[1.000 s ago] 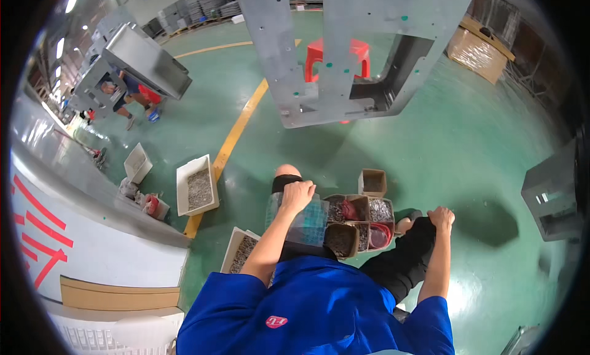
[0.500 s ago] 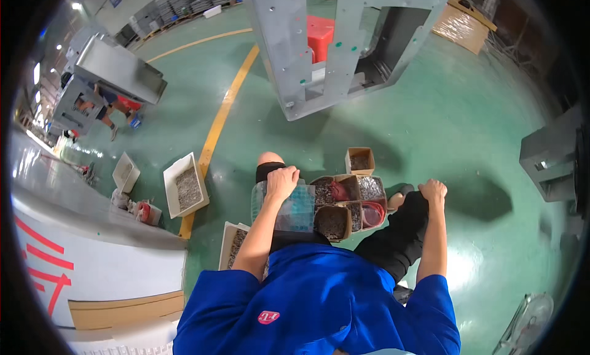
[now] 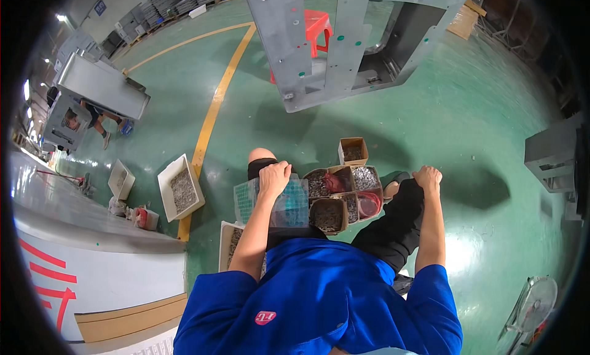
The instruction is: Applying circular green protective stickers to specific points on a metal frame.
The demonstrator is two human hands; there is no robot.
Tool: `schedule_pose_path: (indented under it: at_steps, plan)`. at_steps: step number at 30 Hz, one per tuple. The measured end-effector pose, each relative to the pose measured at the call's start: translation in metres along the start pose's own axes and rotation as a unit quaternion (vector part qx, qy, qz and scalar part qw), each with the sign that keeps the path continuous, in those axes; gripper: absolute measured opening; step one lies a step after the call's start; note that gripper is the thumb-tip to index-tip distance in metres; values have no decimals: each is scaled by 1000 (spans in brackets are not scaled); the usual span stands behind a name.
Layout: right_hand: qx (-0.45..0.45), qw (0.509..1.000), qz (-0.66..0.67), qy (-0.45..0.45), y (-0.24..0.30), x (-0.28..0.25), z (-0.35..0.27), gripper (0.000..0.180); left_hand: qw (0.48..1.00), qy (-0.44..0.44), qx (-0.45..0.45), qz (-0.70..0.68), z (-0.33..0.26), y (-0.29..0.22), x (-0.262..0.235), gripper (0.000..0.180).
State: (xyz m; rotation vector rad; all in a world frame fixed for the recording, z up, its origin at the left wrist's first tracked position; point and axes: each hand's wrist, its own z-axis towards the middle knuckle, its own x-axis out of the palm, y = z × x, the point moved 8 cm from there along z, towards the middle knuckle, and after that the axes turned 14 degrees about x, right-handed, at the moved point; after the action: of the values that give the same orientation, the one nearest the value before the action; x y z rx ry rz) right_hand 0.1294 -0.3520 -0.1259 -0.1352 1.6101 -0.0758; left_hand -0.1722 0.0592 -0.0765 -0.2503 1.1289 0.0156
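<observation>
My left hand (image 3: pixel 275 178) is closed over my left knee, at the upper edge of a clear plastic sheet (image 3: pixel 292 206) with rows of teal dots. The sheet lies across my left thigh and shows on both sides of my forearm. My right hand (image 3: pixel 428 177) is curled on my right knee, over the black trouser leg (image 3: pixel 393 223). Both palms face down, so whatever is under the fingers is hidden. Between my legs stands a group of cardboard boxes (image 3: pixel 329 215) of small metal parts; a red bag (image 3: pixel 335 183) sits in one.
A grey metal cabinet frame (image 3: pixel 287 54) stands ahead, a red stool (image 3: pixel 317 29) behind it. White bins (image 3: pixel 195 204) of small parts sit left; another (image 3: pixel 225 247) is beside my left thigh. A fan (image 3: pixel 536 304) stands lower right. Another person (image 3: pixel 101 124) crouches far left.
The whole view has shifted slightly, showing more of the red stool. More of the dotted sheet shows left of my forearm. Both hands remain on my knees.
</observation>
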Motion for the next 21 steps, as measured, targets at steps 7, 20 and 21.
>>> schedule_pose_path:
  at_steps: [7,20,21]
  plan:
    - [6,999,-40,32,8,2,10,41,1000,12,-3,-4,3,-1,2,25]
    - [-20,999,-26,18,-1,13,10,46,1000,-9,-7,-21,-5,-6,12,27]
    - [-19,999,-25,13,-1,14,12,46,1000,-12,-12,-17,-7,-4,12,27]
